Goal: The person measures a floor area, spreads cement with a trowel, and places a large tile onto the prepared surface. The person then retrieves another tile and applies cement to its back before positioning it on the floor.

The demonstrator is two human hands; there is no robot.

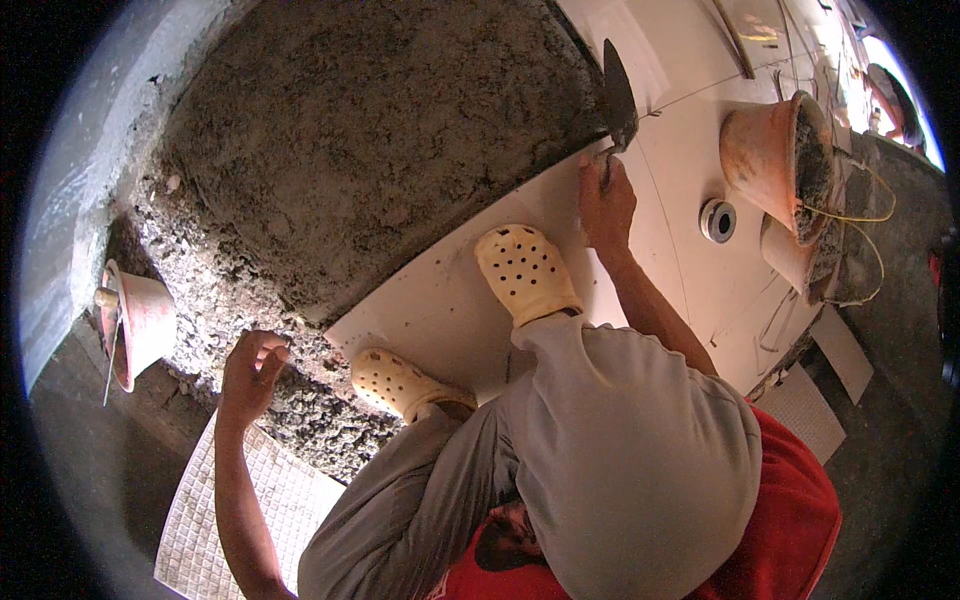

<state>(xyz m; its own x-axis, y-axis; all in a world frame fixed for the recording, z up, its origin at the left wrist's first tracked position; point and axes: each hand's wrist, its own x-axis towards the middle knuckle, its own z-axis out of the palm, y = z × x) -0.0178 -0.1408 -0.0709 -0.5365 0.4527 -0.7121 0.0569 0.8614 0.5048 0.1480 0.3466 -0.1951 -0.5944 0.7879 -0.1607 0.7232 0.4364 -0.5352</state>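
My right hand (607,205) is wrapped round the handle of a pointed trowel (620,95). Its dark blade points away from me, beside the right corner of a bed of wet grey mortar (390,120). Over the rough, crumbly strip left of my feet is my left hand (252,375), fingers curled in near the thumb. What they hold, if anything, is too small to make out. Pale laid tiles (450,290) run along the mortar's near edge, with my cream perforated clogs (525,265) on and beside them.
Two orange buckets (755,155) with wire handles lie tipped at the right, mortar in them. A round roll (717,220) sits nearby. At the left wall leans a small bucket (150,320) with a stick-like tool. A textured tile (230,500) lies below my left hand. Another person (890,100) is far right.
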